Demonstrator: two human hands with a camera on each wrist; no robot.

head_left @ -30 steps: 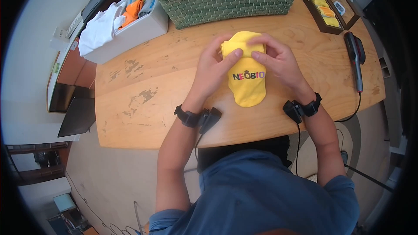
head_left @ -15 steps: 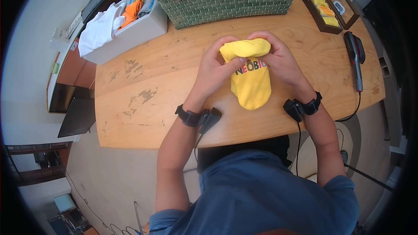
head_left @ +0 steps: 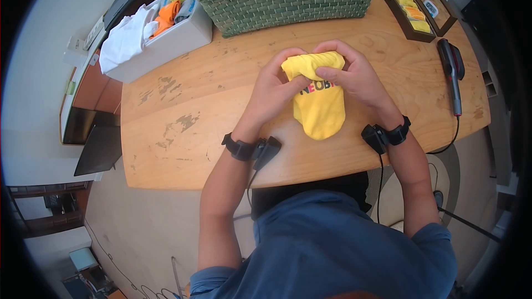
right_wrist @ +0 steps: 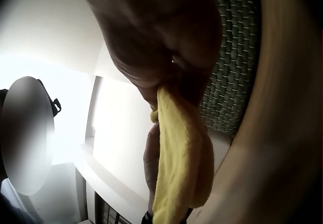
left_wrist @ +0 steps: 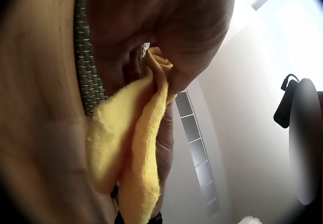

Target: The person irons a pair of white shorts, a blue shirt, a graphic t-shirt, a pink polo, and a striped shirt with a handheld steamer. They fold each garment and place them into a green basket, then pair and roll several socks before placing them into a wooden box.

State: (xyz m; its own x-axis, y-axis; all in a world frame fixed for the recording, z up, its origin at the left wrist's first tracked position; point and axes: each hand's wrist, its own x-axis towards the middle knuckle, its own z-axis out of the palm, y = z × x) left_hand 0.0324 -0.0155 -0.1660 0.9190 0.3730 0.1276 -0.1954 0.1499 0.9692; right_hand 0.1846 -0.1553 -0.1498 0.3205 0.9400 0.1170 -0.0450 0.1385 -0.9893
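Observation:
A pair of yellow socks (head_left: 320, 112) with coloured NEOBIO lettering is held over the wooden table, toes pointing toward the person. Its top end is rolled over and bunched. My left hand (head_left: 270, 89) grips the left side of the roll, thumb on the near face. On the right side, my right hand (head_left: 360, 80) pinches the same roll, its thumb lying across the top of the lettering. Two hanging layers of the socks (left_wrist: 139, 143) show in the left wrist view. In the right wrist view the socks (right_wrist: 179, 153) hang below the fingers.
A green woven basket (head_left: 291, 11) of clothes stands at the back of the table (head_left: 183, 149). Left of it is a white bin (head_left: 188, 39) with clothes. At the right lie an open brown box (head_left: 413, 32) of rolled yellow socks and a corded grey appliance (head_left: 454, 80).
The top of the socks has been folded down and rolled toward the lettering, partly covering it. Just now the right thumb has come over onto the front of the roll.

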